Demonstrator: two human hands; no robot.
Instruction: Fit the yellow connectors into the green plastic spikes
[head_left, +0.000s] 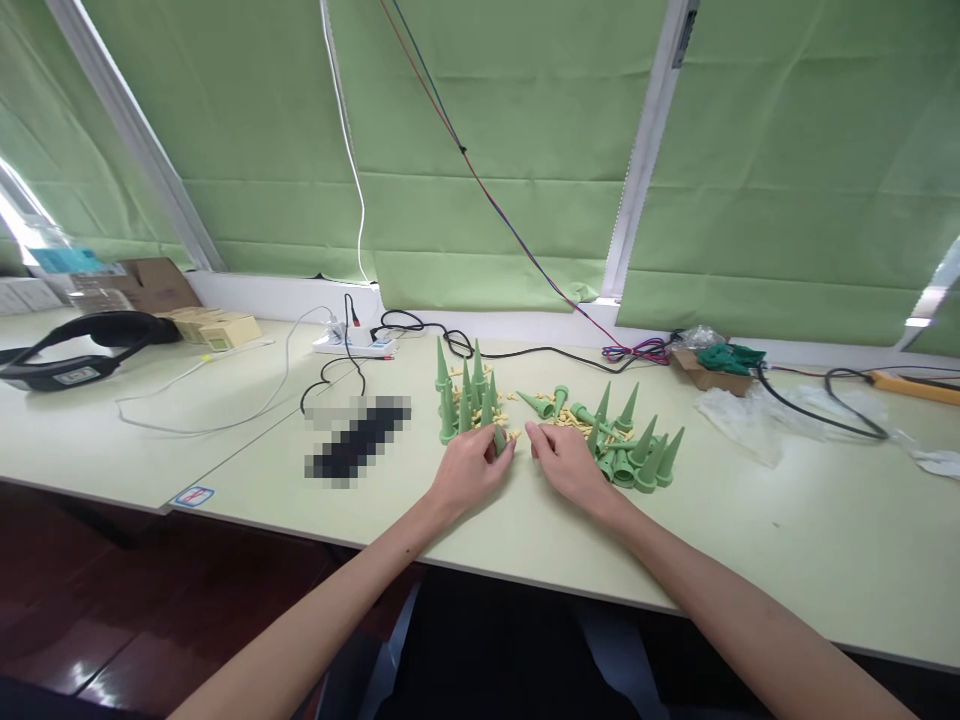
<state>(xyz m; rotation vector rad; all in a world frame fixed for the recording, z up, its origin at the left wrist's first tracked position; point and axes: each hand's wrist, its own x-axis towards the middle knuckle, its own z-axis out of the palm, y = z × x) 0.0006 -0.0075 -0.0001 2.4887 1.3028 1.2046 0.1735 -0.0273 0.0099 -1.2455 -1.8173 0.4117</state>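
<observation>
My left hand (474, 465) is closed around a green cone (499, 440), which shows partly between thumb and fingers. A small yellow piece (515, 434) is at its fingertips; I cannot tell whether it is attached to the cone. My right hand (566, 458) is a short gap away, its thumb and finger pressed together; anything between them is hidden. Several upright green cones (448, 410) stand in a group just beyond my left hand. To the right of my right hand, more green cones (646, 455) stand and lie in a pile, with small yellow pieces (574, 422) scattered among them.
At the back, a power strip (352, 346) and black cables (540, 350) run along the wall. A black headset (82, 350) and yellow boxes (221, 328) lie left. A cardboard box (709, 372), clear plastic bags (750, 420) and an orange tool (919, 386) lie right. The table's front edge (525, 582) is near.
</observation>
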